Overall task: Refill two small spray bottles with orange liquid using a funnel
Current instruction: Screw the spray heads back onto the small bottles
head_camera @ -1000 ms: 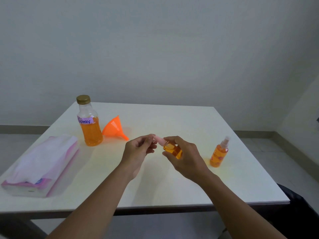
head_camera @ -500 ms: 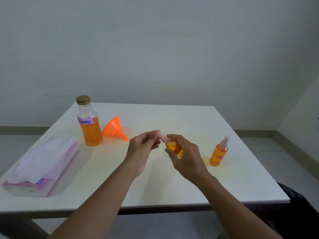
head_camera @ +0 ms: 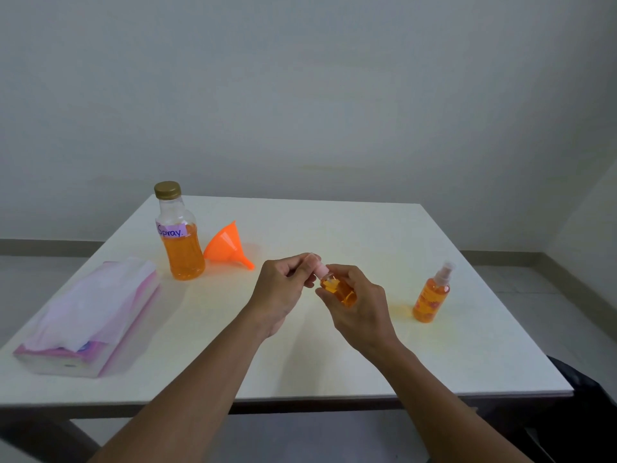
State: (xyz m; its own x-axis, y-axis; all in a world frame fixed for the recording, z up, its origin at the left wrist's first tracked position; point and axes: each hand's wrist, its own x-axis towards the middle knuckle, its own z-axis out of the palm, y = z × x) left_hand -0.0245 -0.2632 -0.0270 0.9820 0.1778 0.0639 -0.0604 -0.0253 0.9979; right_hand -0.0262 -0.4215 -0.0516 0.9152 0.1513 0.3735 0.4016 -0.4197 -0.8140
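- Hands meet above the white table (head_camera: 334,369): right hand (head_camera: 362,305) wraps a small spray bottle (head_camera: 337,290), left hand (head_camera: 283,289) pinches its pink spray cap (head_camera: 319,267).
- Light, smooth clear plastic, probably slippery; best gripped round the body, twisting at the cap.
- Second spray bottle (head_camera: 431,297) stands well right; orange funnel (head_camera: 227,246) lies beside the gold-capped refill bottle (head_camera: 178,233).

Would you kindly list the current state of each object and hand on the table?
Held spray bottle: tilted, part full, right hand around body, left hand pinching its pink top.
Second spray bottle: upright, capped, mostly full.
Large bottle: upright, gold cap on, about two-thirds full.
Funnel: lying on its side, unused.
Tissue pack: open, tissue sticking out.
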